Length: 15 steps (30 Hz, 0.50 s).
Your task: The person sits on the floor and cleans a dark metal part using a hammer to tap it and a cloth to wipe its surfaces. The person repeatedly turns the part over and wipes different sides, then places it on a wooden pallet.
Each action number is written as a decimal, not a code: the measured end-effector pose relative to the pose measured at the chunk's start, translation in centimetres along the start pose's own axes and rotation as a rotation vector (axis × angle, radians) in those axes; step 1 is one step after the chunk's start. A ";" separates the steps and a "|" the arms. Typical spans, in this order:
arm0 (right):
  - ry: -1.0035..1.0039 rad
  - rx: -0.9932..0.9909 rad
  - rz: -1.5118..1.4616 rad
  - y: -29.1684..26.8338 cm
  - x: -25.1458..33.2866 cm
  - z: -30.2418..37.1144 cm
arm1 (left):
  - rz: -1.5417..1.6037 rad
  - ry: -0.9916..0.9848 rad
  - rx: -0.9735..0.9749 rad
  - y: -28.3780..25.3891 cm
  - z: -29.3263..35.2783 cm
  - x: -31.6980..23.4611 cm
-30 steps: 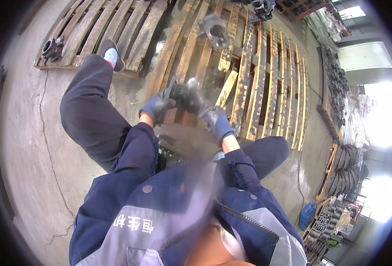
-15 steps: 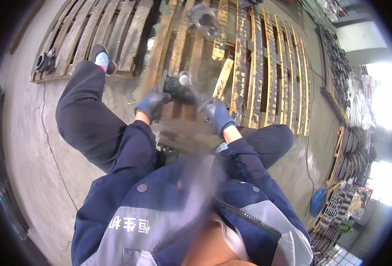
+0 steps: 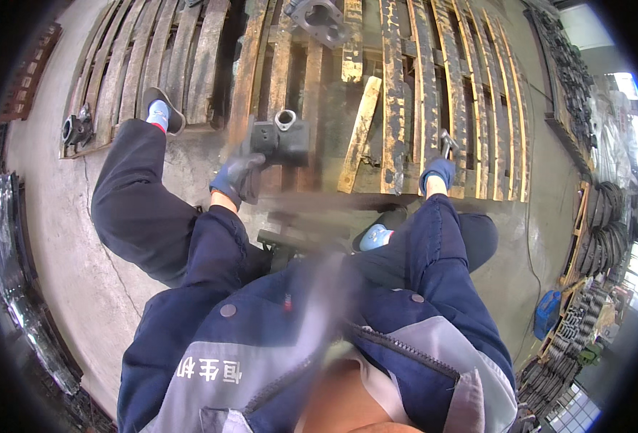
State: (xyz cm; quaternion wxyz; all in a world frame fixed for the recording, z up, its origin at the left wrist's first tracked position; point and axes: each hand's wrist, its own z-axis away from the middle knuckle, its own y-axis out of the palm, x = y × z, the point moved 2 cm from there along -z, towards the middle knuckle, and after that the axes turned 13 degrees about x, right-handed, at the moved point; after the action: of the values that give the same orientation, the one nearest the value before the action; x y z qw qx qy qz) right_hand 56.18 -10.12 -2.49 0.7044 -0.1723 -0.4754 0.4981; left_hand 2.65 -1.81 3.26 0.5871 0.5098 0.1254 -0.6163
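Note:
My left hand (image 3: 239,178), in a dark-coated glove, is closed on the lower left corner of a dark grey metal casting (image 3: 284,143). The casting rests on the pallet slats, with a round, ring-shaped opening on its top side. Well to the right, my gloved right hand (image 3: 438,172) is closed around a hammer-like metal tool (image 3: 447,143) above the slats. Its handle is mostly hidden by the fingers. A loose wooden strip (image 3: 360,135) lies aslant between my hands.
A second grey casting (image 3: 320,20) sits farther back on the wooden pallet (image 3: 391,94). Another metal part (image 3: 78,130) lies at the corner of the left pallet (image 3: 128,65). Stacked metal parts (image 3: 571,325) and a blue container (image 3: 547,314) stand at far right.
My right hand has moved away from the casting, rightward over the slats, where the metal tool now shows in it. My left hand stays at the casting's left side.

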 end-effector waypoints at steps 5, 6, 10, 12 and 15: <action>0.033 0.195 1.483 4.1 -5.0 -6.4 | 0.014 0.107 -0.027 1.5 0.7 -1.0; 0.022 0.244 1.618 4.5 -5.6 -7.0 | 0.041 -0.007 -0.070 1.5 0.9 -1.0; -0.033 0.259 1.506 3.9 -6.2 -6.5 | -0.009 -0.105 -0.078 1.1 1.1 -0.9; -0.038 0.191 1.353 2.8 -5.4 -4.4 | -0.027 -0.016 -0.024 0.8 0.9 -0.9; -0.103 0.069 1.119 0.5 -2.0 0.3 | -0.031 -0.098 -0.120 0.1 0.7 -0.1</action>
State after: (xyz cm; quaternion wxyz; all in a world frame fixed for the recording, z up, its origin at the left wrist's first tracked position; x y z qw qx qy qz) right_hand 55.58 -11.76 -3.70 0.3142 -0.3505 -0.3288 0.8188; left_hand 2.36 -2.32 3.69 0.6124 0.4407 0.1410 -0.6410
